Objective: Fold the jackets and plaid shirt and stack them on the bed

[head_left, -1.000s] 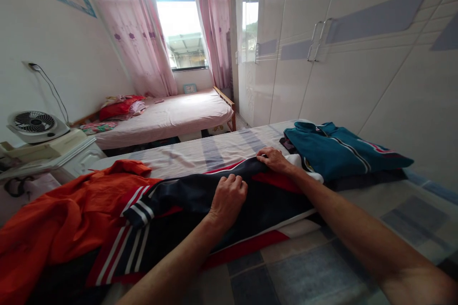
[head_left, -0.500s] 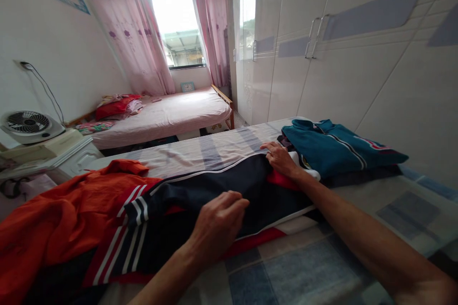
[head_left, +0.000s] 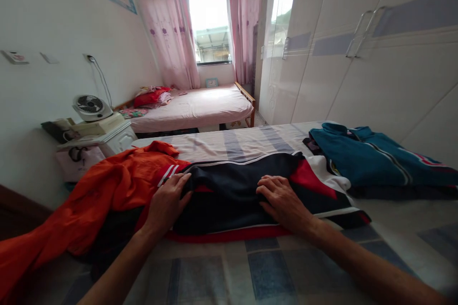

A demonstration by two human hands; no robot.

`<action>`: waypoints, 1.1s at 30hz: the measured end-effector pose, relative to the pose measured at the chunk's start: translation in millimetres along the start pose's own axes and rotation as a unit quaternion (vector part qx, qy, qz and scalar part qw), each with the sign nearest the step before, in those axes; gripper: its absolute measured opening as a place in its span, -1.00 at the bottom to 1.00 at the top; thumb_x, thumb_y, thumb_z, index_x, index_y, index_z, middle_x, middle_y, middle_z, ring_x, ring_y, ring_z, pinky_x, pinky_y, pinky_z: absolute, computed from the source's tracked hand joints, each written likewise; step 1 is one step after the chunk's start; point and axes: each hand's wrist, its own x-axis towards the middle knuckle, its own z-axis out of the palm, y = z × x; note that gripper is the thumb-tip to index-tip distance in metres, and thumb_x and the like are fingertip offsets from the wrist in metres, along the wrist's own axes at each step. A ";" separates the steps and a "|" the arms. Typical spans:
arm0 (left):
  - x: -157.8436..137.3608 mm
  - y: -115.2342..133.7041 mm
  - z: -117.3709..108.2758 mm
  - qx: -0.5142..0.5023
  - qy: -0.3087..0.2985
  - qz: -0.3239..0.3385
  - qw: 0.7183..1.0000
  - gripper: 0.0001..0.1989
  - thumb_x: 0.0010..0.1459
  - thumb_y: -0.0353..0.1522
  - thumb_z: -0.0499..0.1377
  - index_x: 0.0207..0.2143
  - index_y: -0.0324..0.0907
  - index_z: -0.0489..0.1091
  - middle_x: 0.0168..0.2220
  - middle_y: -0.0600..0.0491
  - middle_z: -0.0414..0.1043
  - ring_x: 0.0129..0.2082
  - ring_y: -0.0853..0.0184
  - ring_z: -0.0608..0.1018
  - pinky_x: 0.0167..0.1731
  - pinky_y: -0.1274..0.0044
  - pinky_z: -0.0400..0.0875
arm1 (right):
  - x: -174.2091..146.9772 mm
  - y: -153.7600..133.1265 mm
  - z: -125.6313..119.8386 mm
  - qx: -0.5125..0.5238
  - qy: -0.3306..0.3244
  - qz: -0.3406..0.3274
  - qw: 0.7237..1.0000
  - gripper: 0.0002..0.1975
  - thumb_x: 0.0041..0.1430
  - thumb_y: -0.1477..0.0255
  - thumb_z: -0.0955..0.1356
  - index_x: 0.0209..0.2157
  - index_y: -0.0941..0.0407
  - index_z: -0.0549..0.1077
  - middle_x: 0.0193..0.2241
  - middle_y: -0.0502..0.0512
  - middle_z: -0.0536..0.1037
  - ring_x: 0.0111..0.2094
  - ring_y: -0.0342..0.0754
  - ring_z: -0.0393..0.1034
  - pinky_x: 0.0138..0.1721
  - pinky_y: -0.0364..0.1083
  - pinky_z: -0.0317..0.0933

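Note:
A navy jacket (head_left: 229, 176) with red and white panels, white piping and striped trim lies sideways across the bed in front of me. At its left end, my left hand (head_left: 168, 200) is closed over the cuff area, fingers on top and thumb toward me. My right hand (head_left: 282, 200) rests on the jacket's middle with fingers curled into the dark cloth, which creases beside them. The fabric under both palms is hidden. An orange garment (head_left: 125, 176) lies loosely spread against the jacket's left end. To the right sits a folded teal zip jacket (head_left: 372, 157) on dark clothing.
The bed has a checked sheet (head_left: 207, 271). Behind it stands a second bed (head_left: 200, 105) with pink bedding and a red bundle (head_left: 152, 97). A small fan (head_left: 92, 107) sits on the cabinet (head_left: 119, 140) at left. A white wardrobe (head_left: 322, 86) lines the right side.
My left hand has moved left onto the jacket's striped end. My right hand has come down from the red panel to the navy middle. The view has swung left.

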 end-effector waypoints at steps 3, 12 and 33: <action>10.6 -1.1 -6.0 -0.015 0.051 0.026 0.998 -0.69 0.19 -0.41 -0.01 -0.05 -0.20 0.38 -0.07 -0.09 0.42 -0.06 0.16 0.46 -0.14 0.38 0.42 | 2.9 3.4 1.4 -0.002 0.026 0.017 1.000 -0.91 0.13 0.53 0.32 -0.29 0.10 0.39 -0.19 0.10 0.49 -0.03 0.03 0.29 0.01 0.05 0.06; -20.8 -23.3 -28.0 -0.021 0.044 0.113 0.992 -0.77 0.11 -0.43 0.06 -0.21 -0.15 0.45 -0.06 -0.03 0.43 -0.09 0.20 0.47 -0.12 0.38 0.39 | -10.0 11.5 -15.5 0.056 0.026 0.040 0.997 -0.91 0.18 0.40 0.30 -0.25 0.07 0.38 -0.11 0.08 0.49 0.03 0.01 0.27 0.05 0.03 0.08; 2.3 11.8 0.4 0.115 -0.019 0.122 0.986 -0.56 0.24 -0.17 0.00 0.10 -0.12 0.33 0.20 -0.14 0.22 0.24 0.02 0.18 0.15 0.09 0.08 | 31.1 176.3 7.2 -0.050 -0.014 0.327 0.944 -0.74 0.16 0.35 0.20 -0.32 0.15 0.47 -0.16 0.23 0.50 -0.07 0.09 0.34 -0.08 0.07 0.20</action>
